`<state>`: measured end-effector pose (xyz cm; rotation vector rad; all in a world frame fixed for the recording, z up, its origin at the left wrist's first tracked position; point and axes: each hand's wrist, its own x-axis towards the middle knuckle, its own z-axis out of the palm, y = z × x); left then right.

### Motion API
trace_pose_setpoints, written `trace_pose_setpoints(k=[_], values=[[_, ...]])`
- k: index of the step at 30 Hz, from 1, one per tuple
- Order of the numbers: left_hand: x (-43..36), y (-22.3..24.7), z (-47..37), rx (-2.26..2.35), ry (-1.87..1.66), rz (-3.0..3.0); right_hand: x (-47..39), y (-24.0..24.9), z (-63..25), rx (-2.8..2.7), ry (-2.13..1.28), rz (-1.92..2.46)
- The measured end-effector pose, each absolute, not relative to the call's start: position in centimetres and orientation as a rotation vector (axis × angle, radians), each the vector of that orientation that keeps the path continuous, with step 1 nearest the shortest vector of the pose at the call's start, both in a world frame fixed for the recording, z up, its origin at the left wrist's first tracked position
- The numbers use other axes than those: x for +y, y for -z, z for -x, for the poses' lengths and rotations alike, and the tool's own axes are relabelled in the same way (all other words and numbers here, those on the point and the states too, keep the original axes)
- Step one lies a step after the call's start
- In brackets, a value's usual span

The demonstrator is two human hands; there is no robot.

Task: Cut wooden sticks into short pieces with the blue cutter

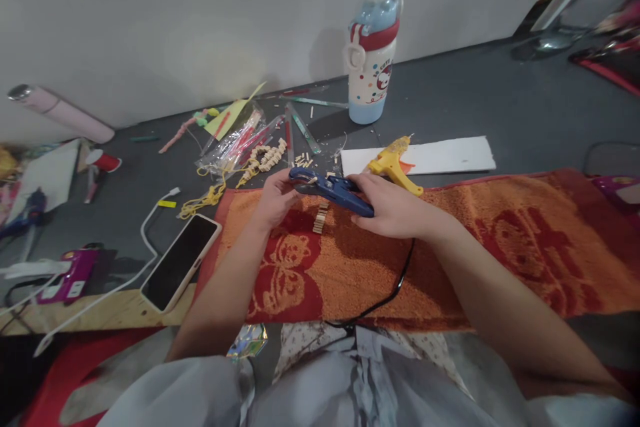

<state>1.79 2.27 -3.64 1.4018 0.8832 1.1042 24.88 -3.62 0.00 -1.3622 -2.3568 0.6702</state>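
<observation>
My right hand (387,203) is wrapped round a long blue hand tool (345,195), which looks like a cutter or pliers; its exact kind cannot be made out. My left hand (276,199) is closed at the tool's curved left end, its fingertips partly hidden behind it. A small pale bit shows at that end, too small to name. Just below the tool, a row of short wooden sticks (321,219) lies on the orange and red towel (360,273). More small pale pieces (303,160) are scattered behind my hands. A yellow glue gun (393,159) rests beyond my right hand.
Behind the towel lie a white board (453,155), a string of pale pieces (270,157) and plastic packets (240,143). A bottle (373,73) stands at the back. At left are a phone (181,263) and white cable (145,230). A black cord (397,288) crosses the towel.
</observation>
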Motion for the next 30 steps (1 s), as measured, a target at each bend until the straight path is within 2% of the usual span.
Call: trace_pose_setpoints(k=[5, 15, 30], values=[[2.3, 3.3, -2.0, 0.908, -1.077, -1.433, -3.7, -0.1, -24.7, -2.357, -0.678, 1.370], [1.2, 1.6, -2.7, 1.054, -1.113, -1.665, -3.6, 0.4, -24.1, -2.231, -0.480, 1.584], [1.0, 1.3, -2.8, 0.998, -1.055, -1.699, -3.5, 0.9, -24.1, -2.226, -0.442, 1.577]])
